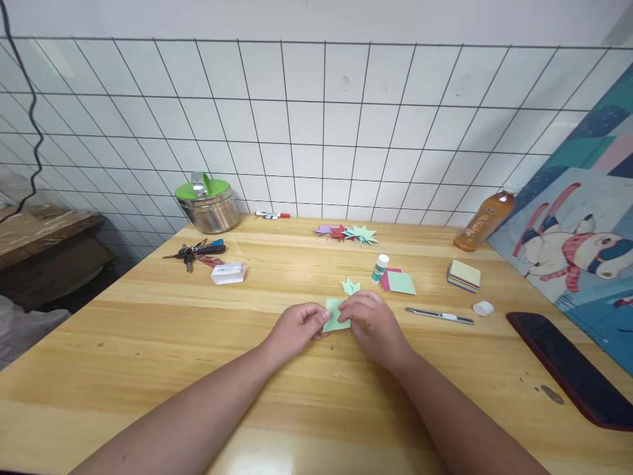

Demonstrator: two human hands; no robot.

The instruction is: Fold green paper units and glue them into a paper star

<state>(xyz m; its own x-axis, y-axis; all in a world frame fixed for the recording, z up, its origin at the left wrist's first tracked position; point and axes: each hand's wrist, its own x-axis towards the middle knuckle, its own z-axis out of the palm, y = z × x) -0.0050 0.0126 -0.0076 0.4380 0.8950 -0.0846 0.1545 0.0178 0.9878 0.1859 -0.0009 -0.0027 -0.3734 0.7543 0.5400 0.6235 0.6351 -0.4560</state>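
A small light-green sheet of paper [334, 316] is held between my two hands, just above or on the wooden table. My left hand [300, 324] pinches its left edge between thumb and fingers. On the right side, my right hand [372, 324] has its curled fingers on the same sheet. Just beyond the hands lies a folded green paper piece [351, 285] with pointed tips. A white and green glue stick [380, 269] stands uncapped or capped, I cannot tell, beside a green paper square [401, 283] that overlaps a magenta one [387, 279].
Folded paper stars [360, 234] lie near the wall. To the right are a utility knife [439, 315], a white cap [482, 308], a paper stack [463, 276], a bottle [484, 221] and a phone [568, 369]. Leftward sit a pot [210, 208], keys [190, 254] and a small box [228, 273].
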